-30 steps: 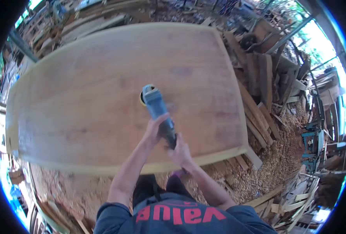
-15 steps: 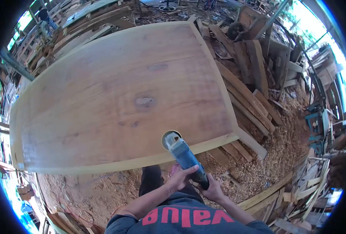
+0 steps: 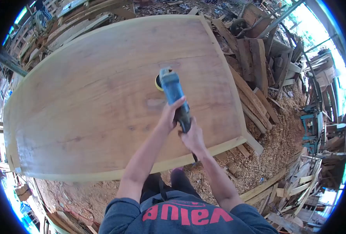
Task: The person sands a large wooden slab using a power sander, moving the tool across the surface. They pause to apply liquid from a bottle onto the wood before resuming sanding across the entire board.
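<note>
Because a two-point hold presumably steadies the power tool (image 3: 173, 90) over the wooden slab (image 3: 83, 97), I have the left hand (image 3: 170, 115) grasping its body and the right hand (image 3: 194, 137) (farther back) gripping its rear.

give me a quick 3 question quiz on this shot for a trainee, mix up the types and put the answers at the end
1. True or false: the left hand is nearer the disc of the grinder than the right hand is.
2. The edge of the slab is: A) black, B) red, C) pale.
3. Fill in: the word printed on the shirt is ____.

Key: 1 true; 2 C; 3 value
</note>
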`<state>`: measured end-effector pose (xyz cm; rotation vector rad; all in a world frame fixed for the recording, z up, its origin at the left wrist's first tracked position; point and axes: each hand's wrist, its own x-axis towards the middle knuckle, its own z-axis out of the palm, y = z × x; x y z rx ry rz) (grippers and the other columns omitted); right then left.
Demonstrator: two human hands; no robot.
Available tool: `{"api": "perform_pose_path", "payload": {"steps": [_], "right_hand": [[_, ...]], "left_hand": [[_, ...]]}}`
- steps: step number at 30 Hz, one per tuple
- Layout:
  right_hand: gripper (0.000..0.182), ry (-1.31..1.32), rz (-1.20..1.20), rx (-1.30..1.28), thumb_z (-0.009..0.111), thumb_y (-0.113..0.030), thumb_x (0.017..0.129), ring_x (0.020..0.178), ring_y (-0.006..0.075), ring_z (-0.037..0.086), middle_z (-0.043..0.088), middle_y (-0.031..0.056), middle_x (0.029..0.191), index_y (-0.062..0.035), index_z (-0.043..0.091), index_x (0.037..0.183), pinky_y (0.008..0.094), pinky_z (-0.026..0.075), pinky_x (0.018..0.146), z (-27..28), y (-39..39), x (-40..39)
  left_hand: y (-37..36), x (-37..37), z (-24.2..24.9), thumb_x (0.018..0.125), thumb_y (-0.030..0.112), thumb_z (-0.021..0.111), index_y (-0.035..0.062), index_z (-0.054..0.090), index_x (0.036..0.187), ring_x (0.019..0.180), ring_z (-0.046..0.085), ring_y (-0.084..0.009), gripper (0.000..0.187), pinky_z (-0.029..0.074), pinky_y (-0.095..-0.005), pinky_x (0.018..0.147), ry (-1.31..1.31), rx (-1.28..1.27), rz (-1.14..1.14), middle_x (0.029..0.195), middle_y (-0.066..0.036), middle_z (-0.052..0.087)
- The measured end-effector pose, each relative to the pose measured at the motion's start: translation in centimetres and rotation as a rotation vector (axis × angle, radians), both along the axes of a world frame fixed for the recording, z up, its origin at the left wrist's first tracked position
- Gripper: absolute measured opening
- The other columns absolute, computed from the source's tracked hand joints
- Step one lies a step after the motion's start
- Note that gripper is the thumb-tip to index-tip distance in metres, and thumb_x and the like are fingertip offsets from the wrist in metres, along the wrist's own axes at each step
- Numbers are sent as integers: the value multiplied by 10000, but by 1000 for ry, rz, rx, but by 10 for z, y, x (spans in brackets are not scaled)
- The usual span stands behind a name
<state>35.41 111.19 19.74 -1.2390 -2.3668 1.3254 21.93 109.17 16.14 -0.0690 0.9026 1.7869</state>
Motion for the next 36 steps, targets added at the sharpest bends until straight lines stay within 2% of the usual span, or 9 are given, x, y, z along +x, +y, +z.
{"api": "perform_pose_path", "payload": {"steps": [3, 5, 15, 21, 27, 30, 32, 34, 36], "right_hand": [[451, -13, -45, -99, 672, -75, 748, 529, 264, 620, 606, 162, 681, -21, 437, 1128, 389, 474, 497, 0, 12, 2], [479, -86, -75, -152, 697, -118, 725, 855, 452, 630, 640, 272, 861, 1, 425, 1102, 473, 485, 725, 12, 17, 19], [429, -62, 27, -94, 712, -136, 736, 823, 412, 644, 634, 228, 821, -23, 456, 1061, 444, 493, 690, 15, -14, 218], [432, -138, -20, -95, 730, -149, 733, 799, 369, 662, 640, 201, 821, -30, 463, 1051, 414, 500, 681, 14, -36, 315], [418, -5, -143, 59, 720, -117, 735, 683, 274, 619, 629, 161, 803, -30, 484, 1068, 386, 485, 646, 10, -16, 289], [421, -37, -273, -101, 729, -97, 726, 642, 246, 592, 605, 126, 768, -24, 480, 1058, 377, 477, 612, 2, 14, 246], [418, -7, -293, -109, 729, -88, 733, 618, 223, 593, 591, 103, 744, -24, 472, 1056, 356, 477, 570, -2, 31, 225], [387, 207, -333, -445, 711, -77, 771, 551, 146, 568, 553, 50, 742, -31, 451, 1054, 284, 450, 461, 3, 46, 208], [378, 282, -336, -503, 701, -70, 786, 528, 115, 549, 543, 35, 759, -37, 442, 1059, 254, 429, 426, -6, 52, 202]], "left_hand": [[13, 2, -7, 769, 284, 760, 70, 576, 961, 745, 609, -149, 342, 502, -325, 677, 106, 1, -35, 811, -45, 608], [14, 20, 3, 790, 290, 743, 74, 576, 952, 759, 623, -154, 317, 517, -314, 709, 128, -24, -73, 785, -42, 617], [-37, 209, 7, 771, 263, 783, 61, 579, 1037, 869, 632, -177, 392, 511, -348, 806, -92, -155, -148, 935, -57, 643], [-48, 298, 12, 749, 148, 801, 88, 554, 1085, 927, 599, -156, 421, 479, -343, 863, -178, -115, -267, 971, -19, 618], [-2, 271, 15, 741, 167, 803, 75, 542, 1095, 882, 618, -160, 449, 509, -341, 815, -86, -101, -382, 966, -36, 625], [41, 233, -6, 708, 177, 803, 56, 570, 1071, 793, 637, -162, 447, 530, -341, 755, -28, -149, -445, 933, -65, 647], [64, 204, -2, 692, 175, 804, 45, 569, 1022, 739, 632, -163, 425, 540, -342, 701, 33, 5, -388, 863, -63, 637], [80, 182, 2, 710, 175, 788, 52, 567, 1005, 745, 634, -173, 389, 542, -342, 707, 22, 0, -409, 865, -68, 631], [87, 175, 4, 728, 175, 772, 59, 566, 988, 752, 636, -184, 352, 544, -343, 713, 12, -5, -431, 868, -73, 626]]}}
